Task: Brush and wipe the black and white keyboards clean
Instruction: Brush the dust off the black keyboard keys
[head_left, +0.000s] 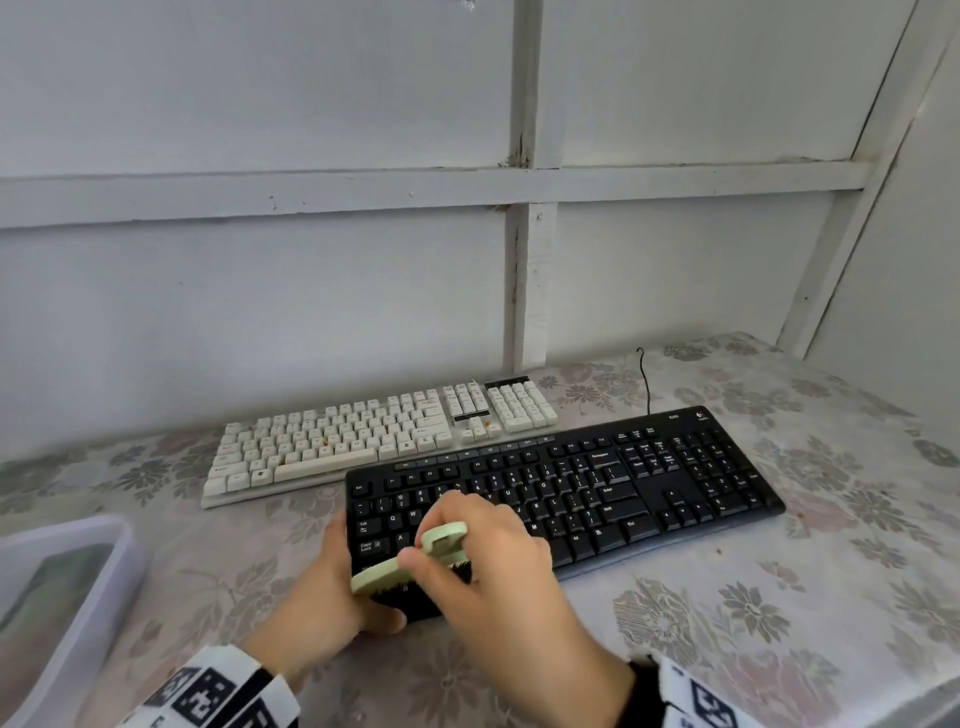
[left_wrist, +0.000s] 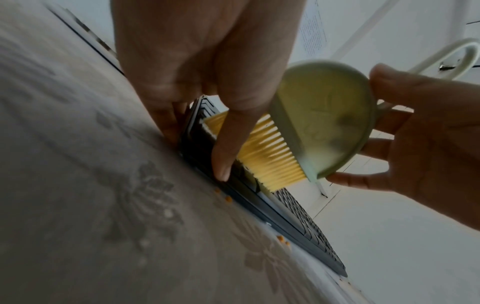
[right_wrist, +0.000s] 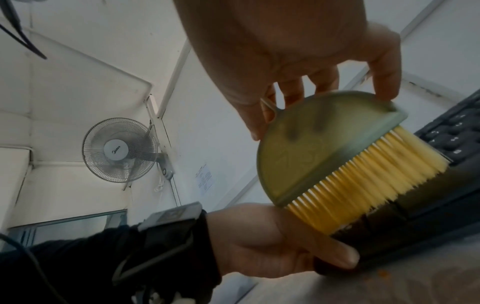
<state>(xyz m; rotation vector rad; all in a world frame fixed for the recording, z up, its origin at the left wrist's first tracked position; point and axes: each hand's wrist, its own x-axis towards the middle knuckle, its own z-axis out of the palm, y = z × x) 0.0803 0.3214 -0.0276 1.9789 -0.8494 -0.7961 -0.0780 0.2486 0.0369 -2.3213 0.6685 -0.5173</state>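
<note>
Head view: right hand (head_left: 483, 556) pinched the green brush (head_left: 410, 558) over the near-left corner of the black keyboard (head_left: 597, 488); left hand (head_left: 332, 587) gripped that corner. White keyboard (head_left: 363, 436) lay beyond both hands, just behind the black one.

Left wrist view: thumb pressed on keyboard edge; yellow bristles (left_wrist: 270, 152) touched the keys. Orange crumbs (left_wrist: 228, 197) beside it on the tablecloth (left_wrist: 78, 185).

Right wrist view: fingers curled round the brush's rim; wall fan (right_wrist: 119, 150) behind the hands.

white keyboard (head_left: 382, 434) behind black keyboard (head_left: 566, 486)
</note>
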